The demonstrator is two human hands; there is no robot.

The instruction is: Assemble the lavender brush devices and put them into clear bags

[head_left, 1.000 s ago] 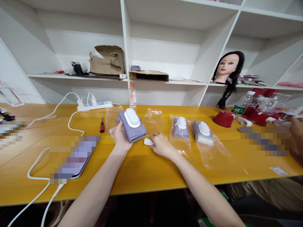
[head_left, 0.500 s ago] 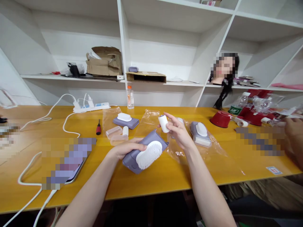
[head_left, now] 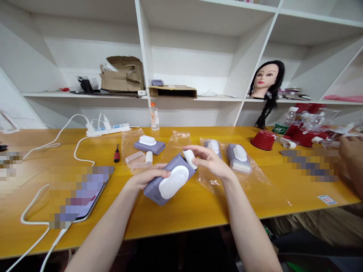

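Observation:
My left hand (head_left: 149, 176) is closed around a flat purple brush (head_left: 155, 193) with an oval white bristle pad (head_left: 173, 182) on its upper face. The thumb lies by the pad's edge, and the brush is tilted with its far end up to the right. In my right hand (head_left: 211, 161) a small white roll (head_left: 190, 158) is pinched at that far end, partly within the end opening. How deep it sits cannot be made out. Beyond lie a similar purple brush (head_left: 159, 148), two clear plastic covers (head_left: 136, 158) and another white roll (head_left: 149, 156).
Two more purple brushes (head_left: 240, 155) lie on clear plastic bags at right. A screwdriver (head_left: 116, 155), a tablet (head_left: 90, 200) with cables, a power strip (head_left: 109, 129) and a bottle (head_left: 154, 118) are around. At far right, a co-worker's hand (head_left: 351, 158) is near red cups (head_left: 263, 140).
My right hand has brought the white roll down and left, from above the purple brush to its far end. The brush has shifted slightly left, still in my left hand.

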